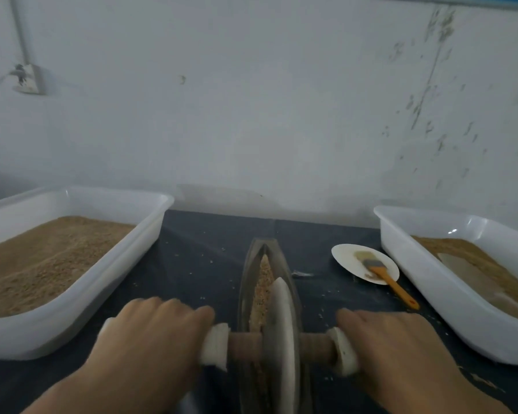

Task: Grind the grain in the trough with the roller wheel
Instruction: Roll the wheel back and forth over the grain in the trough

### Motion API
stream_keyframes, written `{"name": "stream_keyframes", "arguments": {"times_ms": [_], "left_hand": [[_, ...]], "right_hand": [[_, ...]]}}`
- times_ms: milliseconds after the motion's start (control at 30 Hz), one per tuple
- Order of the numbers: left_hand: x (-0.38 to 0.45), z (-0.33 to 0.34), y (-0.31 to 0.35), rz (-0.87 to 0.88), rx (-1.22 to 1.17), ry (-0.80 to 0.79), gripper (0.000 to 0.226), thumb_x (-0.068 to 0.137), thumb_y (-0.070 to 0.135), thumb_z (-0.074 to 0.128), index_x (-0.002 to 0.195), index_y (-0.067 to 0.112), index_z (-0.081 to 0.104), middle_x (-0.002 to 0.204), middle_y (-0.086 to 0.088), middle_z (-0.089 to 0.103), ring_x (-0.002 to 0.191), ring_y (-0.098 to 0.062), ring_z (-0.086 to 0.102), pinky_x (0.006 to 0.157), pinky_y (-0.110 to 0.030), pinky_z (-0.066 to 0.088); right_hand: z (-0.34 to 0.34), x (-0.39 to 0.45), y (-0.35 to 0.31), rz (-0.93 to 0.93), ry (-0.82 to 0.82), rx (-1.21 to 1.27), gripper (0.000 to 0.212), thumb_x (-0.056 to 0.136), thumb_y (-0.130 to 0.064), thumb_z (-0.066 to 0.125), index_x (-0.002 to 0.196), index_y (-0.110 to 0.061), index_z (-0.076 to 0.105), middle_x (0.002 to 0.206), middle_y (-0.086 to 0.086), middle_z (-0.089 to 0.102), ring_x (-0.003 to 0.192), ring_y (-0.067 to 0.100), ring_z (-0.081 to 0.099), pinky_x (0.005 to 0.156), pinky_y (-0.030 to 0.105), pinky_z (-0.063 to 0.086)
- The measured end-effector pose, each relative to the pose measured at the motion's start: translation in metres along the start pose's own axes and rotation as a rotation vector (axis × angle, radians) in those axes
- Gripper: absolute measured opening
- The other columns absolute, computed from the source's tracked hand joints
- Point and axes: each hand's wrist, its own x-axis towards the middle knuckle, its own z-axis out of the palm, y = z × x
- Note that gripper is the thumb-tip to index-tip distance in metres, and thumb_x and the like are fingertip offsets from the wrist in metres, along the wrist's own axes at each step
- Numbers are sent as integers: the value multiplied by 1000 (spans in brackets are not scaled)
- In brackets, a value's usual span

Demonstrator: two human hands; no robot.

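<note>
Grain (263, 282) lies as a tan strip inside the 1 narrow, boat-shaped trough (248, 264), which runs away from you down the middle of the dark table cover (198, 252). You have 1 roller wheel (283, 318) standing on edge in the near part of the trough, its white disc touching the grain just to its left. Your left hand (150, 333) curls over the white-wrapped handle end left of the trough, and your right hand (392, 339) curls over the matching end on the right, fingers wrapped down around each. You can count 2 white plastic tubs: the left tub (138, 234) well left of the trough holds a deep bed of tan grain, and the right tub (431, 264) well right of it holds a thinner layer. Between the trough and the right tub sits 1 small white plate (347, 258) with 1 orange-handled brush (386, 276) lying across it. No brand, label or readable writing shows on anything.
</note>
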Motion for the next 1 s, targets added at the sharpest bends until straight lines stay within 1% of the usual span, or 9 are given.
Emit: {"name": "stream_keyframes", "arguments": {"times_ms": [133, 333, 467, 567, 667, 733, 800, 900, 1000], "left_hand": [[60, 26, -7, -93, 7, 177, 26, 86, 48, 58, 80, 38, 34, 68, 14, 41, 59, -3, 40, 58, -25, 33], [135, 26, -20, -144, 59, 307, 10, 86, 37, 56, 86, 28, 50, 77, 7, 55, 65, -18, 46, 60, -31, 35], [84, 26, -10, -76, 64, 325, 28, 85, 41, 60, 78, 34, 34, 73, 11, 52, 62, -12, 44, 56, -28, 28], [15, 13, 0, 122, 20, 417, 52, 51, 38, 85, 70, 35, 37, 57, 13, 41, 47, -8, 42, 48, -20, 13], [-17, 4, 1, 160, -10, 521, 58, 29, 31, 88, 64, 31, 42, 50, 12, 41, 39, -10, 38, 51, -17, 4], [-10, 0, 3, 88, 74, 365, 63, 34, 42, 85, 69, 36, 33, 50, 13, 33, 43, -8, 25, 49, -20, 2], [19, 13, 5, 24, 184, 284, 54, 60, 50, 76, 77, 38, 26, 58, 13, 29, 51, -8, 28, 47, -24, 11], [82, 27, -4, -86, 149, 323, 21, 82, 44, 61, 86, 33, 44, 75, 9, 53, 67, -16, 55, 56, -30, 29], [132, 25, -14, -139, 103, 340, 11, 84, 36, 58, 89, 27, 56, 77, 5, 57, 65, -22, 51, 60, -32, 34]], "right_hand": [[22, 63, 11, 47, 184, -9, 28, 81, -38, 62, 90, -36, 36, 92, -8, 61, 79, 13, 59, 69, 32, 48], [24, 134, 23, 143, 343, -51, 24, 82, -33, 64, 98, -26, 47, 94, -2, 65, 80, 21, 62, 67, 35, 49], [28, 79, 19, 58, 245, 7, 36, 79, -41, 67, 87, -36, 32, 88, -6, 64, 71, 13, 56, 60, 30, 41], [20, 18, 7, 1, 296, 10, 63, 53, -49, 81, 76, -39, 23, 66, -14, 48, 55, 2, 42, 52, 23, 38], [3, -7, 7, 60, -39, 48, 44, 72, -52, 69, 75, -43, 26, 74, -18, 38, 65, -3, 35, 71, 25, 41], [3, -4, 3, 115, -102, 27, 38, 78, -51, 62, 77, -49, 24, 78, -20, 39, 70, -3, 38, 72, 23, 38], [18, 15, 5, 97, 50, 11, 36, 78, -50, 62, 78, -41, 28, 77, -18, 48, 70, 0, 47, 64, 25, 38], [35, 72, 18, 124, 265, -9, 32, 79, -44, 64, 83, -35, 33, 79, -7, 60, 70, 16, 59, 58, 32, 42], [34, 124, 29, 156, 397, -78, 28, 80, -38, 66, 88, -26, 42, 80, -2, 63, 67, 22, 60, 54, 32, 36]]}}
